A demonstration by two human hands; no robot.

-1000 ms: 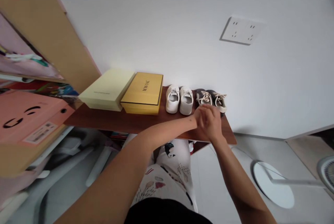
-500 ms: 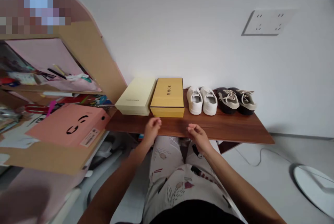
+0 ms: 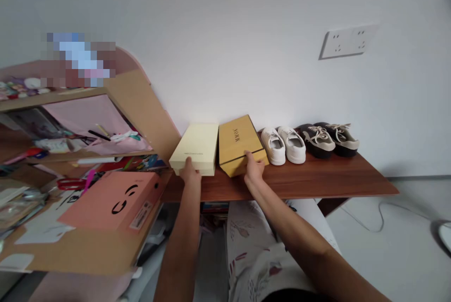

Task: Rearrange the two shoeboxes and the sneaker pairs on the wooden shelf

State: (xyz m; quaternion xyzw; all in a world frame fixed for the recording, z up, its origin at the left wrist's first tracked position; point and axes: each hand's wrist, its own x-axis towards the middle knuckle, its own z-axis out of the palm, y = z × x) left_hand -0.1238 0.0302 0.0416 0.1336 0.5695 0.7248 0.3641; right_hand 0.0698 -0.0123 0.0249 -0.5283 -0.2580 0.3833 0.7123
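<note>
On the brown wooden bench [image 3: 317, 184] two shoeboxes stand side by side against the wall. My left hand [image 3: 190, 169] grips the front edge of the cream shoebox [image 3: 200, 144], thumb on the lid and fingers hidden beneath. My right hand [image 3: 254, 168] has hold of the front edge of the yellow shoebox [image 3: 237, 140], which sits turned at an angle. Right of it are the white sneakers [image 3: 284, 146], close to the yellow box's corner. Farther right stands a pair of black and beige sneakers [image 3: 329, 140] with pale laces.
To the left is a cluttered desk [image 3: 102, 250] with a pink box [image 3: 112, 201] and shelves above. A wall socket plate [image 3: 347, 41] is at upper right. A cable [image 3: 380, 212] lies on the floor beyond the bench.
Both hands have moved forward from the bench's front edge and taken hold of the shoeboxes. The yellow shoebox has turned askew. The view has shifted left.
</note>
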